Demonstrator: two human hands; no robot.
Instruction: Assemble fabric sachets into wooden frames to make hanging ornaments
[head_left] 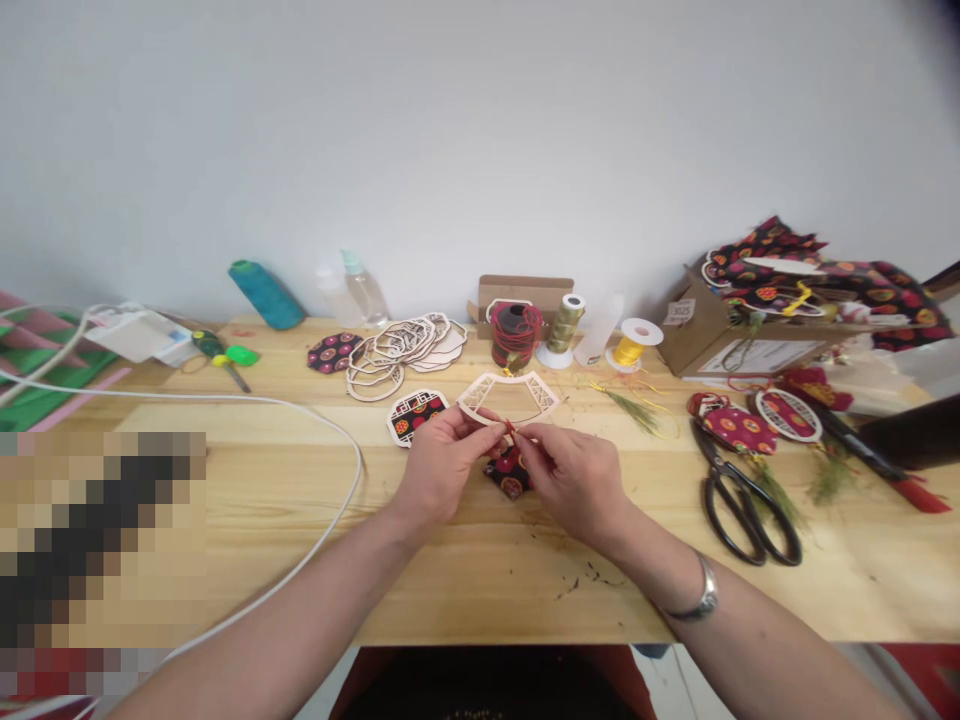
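My left hand (442,460) pinches the lower edge of a fan-shaped, cut-out wooden frame (546,398), thumb and fingers pressed together. Close beside it, my right hand (574,475) has its fingertips closed on a short red cord (511,428) at the frame's lower edge. Under both hands lies a dark patterned fabric piece (510,476), partly covered by my fingers; I cannot tell if the cord joins it. To the left of the frame rests a pale lattice frame with patterned fabric in it (418,418).
Several wooden frames (409,345) are piled behind. Spools of red cord (516,335) and yellow thread (630,345) stand near the wall. Black-handled scissors (739,500) lie at right, before a cardboard box (697,325) of fabric. A white cable (349,440) curves across the left.
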